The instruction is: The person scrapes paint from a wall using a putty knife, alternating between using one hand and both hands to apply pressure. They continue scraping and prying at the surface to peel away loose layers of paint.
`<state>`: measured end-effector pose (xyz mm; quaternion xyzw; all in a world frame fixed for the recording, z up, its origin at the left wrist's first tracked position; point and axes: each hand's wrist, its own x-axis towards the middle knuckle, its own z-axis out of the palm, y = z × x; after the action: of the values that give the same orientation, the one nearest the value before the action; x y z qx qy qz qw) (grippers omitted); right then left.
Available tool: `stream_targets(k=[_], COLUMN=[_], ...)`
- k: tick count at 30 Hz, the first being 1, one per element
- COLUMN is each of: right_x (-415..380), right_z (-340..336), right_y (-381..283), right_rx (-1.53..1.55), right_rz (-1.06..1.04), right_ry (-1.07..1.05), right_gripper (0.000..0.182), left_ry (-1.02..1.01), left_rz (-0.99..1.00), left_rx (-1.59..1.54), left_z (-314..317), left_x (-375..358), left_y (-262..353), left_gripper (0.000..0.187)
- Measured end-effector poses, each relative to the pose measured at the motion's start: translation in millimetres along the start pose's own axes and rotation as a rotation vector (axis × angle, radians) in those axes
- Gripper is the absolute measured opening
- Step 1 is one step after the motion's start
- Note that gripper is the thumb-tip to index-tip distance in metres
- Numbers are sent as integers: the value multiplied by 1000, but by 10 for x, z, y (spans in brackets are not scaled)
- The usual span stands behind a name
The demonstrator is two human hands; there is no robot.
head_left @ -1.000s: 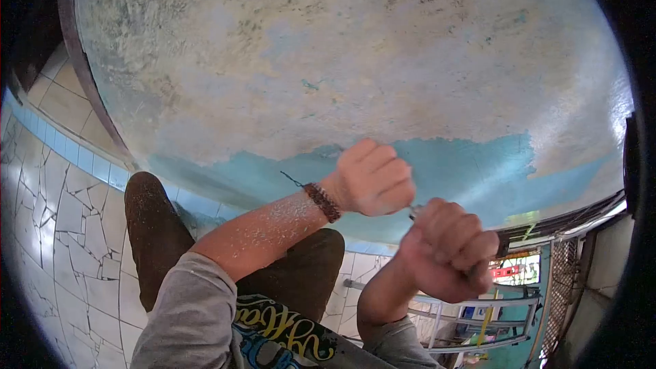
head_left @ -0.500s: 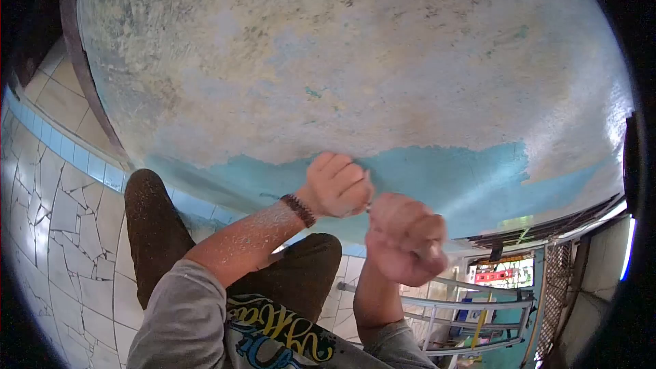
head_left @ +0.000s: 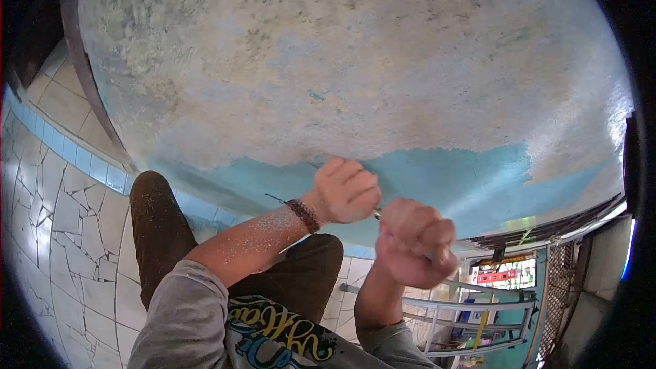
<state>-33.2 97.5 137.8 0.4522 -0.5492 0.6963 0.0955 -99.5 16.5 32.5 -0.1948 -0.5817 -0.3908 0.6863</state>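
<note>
My left hand, with a dark beaded bracelet at its wrist, is closed in a fist in front of the wall. Just right of it and lower, my right hand is closed too. A small glint of a thin metal tool shows between the two fists; its kind and its ends are hidden by the fingers. Behind the hands runs a band of turquoise paint with a ragged upper edge. Above that edge the wall is bare, mottled grey and beige. Pale flecks cover my left forearm.
My bent knees in dark brown trousers are below the wall. Cracked-pattern white floor tiles lie to the left, bordered by a light blue tile strip. A metal ladder is at the lower right.
Both fists have shifted slightly right and down, and my left hand has turned a little. The paint edge looks about the same.
</note>
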Motion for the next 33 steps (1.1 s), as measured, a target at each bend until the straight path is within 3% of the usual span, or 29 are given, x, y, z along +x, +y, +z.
stream_targets(k=[6, 10, 13, 20, 24, 29, 30, 31, 33], right_x=[192, 137, 100, -10, 34, -11, 10, 56, 113], right_z=[-71, -145, -67, 37, 157, -94, -5, -65, -149], right_y=[-314, -211, -272, -334, -254, -389, -353, -359, -276], right_rx=[-154, 44, -57, -124, -133, -134, -138, -90, -47], right_rz=[-52, 43, -66, -196, -249, -126, -179, -167, -139], right_ry=[-207, -147, -183, 49, 46, -14, 221, 167, 99], right_gripper=[30, 35, 38, 39, 37, 35, 35, 35, 36], left_ry=[40, 31, 107, 109, 85, 72, 59, 49, 55], left_rz=[-3, -49, -57, -33, -28, -34, -40, -41, -39], left_rx=[-45, -10, -138, -167, -208, -209, -199, -179, -140], left_z=[37, 30, 82, 154, 106, 147, 173, 196, 197], left_x=[283, 338, 503, 487, 509, 451, 460, 470, 421], left_y=[73, 145, 293, 318, 242, 263, 282, 273, 174], left_gripper=[37, 37, 37, 36, 35, 29, 24, 20, 29])
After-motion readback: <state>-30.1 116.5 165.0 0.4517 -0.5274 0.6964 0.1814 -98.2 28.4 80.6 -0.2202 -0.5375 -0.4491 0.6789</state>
